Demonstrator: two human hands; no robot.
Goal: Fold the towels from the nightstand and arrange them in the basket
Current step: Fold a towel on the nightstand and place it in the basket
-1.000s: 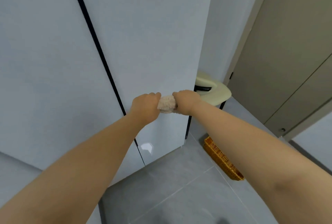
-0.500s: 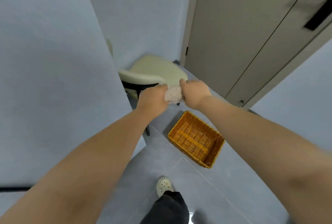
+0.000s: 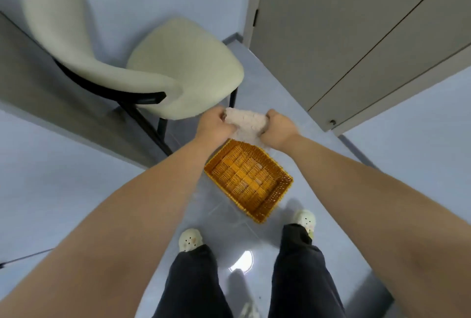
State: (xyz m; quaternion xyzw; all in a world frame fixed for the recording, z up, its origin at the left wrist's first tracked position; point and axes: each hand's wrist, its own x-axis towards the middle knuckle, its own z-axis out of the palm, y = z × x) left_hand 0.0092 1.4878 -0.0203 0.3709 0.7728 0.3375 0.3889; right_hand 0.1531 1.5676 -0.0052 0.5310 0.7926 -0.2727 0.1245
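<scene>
A small pale pinkish towel, bunched into a compact fold, is held in the air between both hands. My left hand grips its left end and my right hand grips its right end. An orange wicker basket stands on the floor right below the towel, rectangular and with nothing inside it. The nightstand is out of view.
A cream upholstered chair with black legs stands left of the basket, against a grey partition. A grey door is at the right. My feet in pale clogs and dark trousers stand just behind the basket on the blue-grey floor.
My view has swung right and down from the wall to the floor. The basket has come fully into view under my hands, which still hold the towel, now spread a little wider.
</scene>
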